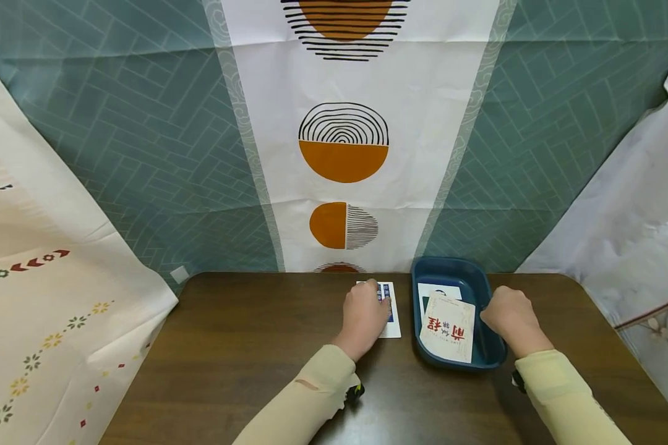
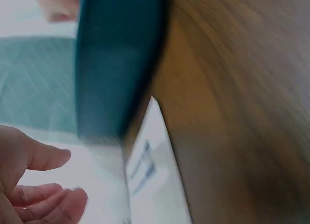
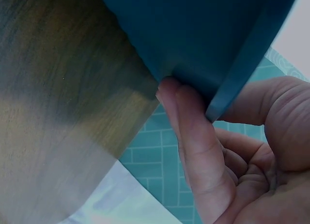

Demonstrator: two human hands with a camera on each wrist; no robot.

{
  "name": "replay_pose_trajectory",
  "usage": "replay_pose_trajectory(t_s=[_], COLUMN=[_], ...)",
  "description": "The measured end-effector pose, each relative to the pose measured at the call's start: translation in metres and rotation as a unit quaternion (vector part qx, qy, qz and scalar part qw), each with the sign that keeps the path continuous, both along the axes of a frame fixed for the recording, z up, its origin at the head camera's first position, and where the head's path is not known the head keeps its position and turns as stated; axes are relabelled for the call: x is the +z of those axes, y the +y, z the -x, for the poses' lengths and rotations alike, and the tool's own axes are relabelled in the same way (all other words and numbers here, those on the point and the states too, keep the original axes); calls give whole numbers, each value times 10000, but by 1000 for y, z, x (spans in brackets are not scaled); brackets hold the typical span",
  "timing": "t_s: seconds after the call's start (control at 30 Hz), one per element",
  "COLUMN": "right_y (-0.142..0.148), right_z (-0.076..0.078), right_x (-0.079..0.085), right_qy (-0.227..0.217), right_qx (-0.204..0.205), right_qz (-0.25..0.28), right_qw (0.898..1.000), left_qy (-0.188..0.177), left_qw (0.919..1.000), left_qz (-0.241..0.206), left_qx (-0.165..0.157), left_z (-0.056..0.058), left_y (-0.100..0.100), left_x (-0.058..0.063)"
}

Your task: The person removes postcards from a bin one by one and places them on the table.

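Note:
A blue plastic basket (image 1: 462,366) stands at the back right of the table. My right hand (image 1: 513,318) grips its right rim; in the right wrist view the thumb is on one side of the basket wall (image 3: 193,35) and bent fingers on the other. Inside lies a cream card (image 1: 448,346) with red characters, over a white one (image 1: 430,288). Left of the basket, a white card with blue print (image 1: 391,330) lies on the table, partly hidden by my left hand (image 1: 365,318). The left wrist view shows this hand's fingers (image 2: 53,204) apart from the thumb, with nothing between them.
The brown wooden table (image 1: 245,352) ends at the back against a green and white patterned curtain (image 1: 161,142). A pale printed cloth (image 1: 50,321) hangs along the left side and a white one (image 1: 634,216) along the right.

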State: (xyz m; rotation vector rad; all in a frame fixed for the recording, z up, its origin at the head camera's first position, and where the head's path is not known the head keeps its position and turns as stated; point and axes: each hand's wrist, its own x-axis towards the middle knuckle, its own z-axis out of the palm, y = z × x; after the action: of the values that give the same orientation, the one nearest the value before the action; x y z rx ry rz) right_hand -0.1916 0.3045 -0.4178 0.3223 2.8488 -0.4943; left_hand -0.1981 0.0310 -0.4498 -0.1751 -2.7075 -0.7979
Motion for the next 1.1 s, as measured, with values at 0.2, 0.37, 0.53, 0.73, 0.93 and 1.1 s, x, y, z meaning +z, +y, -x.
replay_pose_trajectory(t_s=[0.2, 0.37, 0.53, 0.73, 0.93, 1.1], right_y=[-1, -2, -2, 1, 1, -1], right_z=[-1, -2, -1, 0, -2, -1], right_x=[0, 0, 1, 2, 1, 3], right_qy=[22, 103, 132, 178, 217, 318], right_qx=[22, 76, 123, 195, 278, 304], right_qz=[-34, -72, -127, -298, -269, -336], right_qw=[10000, 9999, 9998, 9992, 9990, 9985], left_qy=[143, 206, -63, -76, -170, -342], left_qw=[9985, 9935, 9884, 9734, 9549, 9420], left_qz=[325, 913, 1243, 1924, 2745, 3207], left_qx=[-425, -641, -866, -1243, -1122, -923], left_z=[-7, -16, -25, -32, -35, -32], left_y=[30, 58, 85, 108, 121, 128], left_x=[14, 18, 16, 5, -7, -7])
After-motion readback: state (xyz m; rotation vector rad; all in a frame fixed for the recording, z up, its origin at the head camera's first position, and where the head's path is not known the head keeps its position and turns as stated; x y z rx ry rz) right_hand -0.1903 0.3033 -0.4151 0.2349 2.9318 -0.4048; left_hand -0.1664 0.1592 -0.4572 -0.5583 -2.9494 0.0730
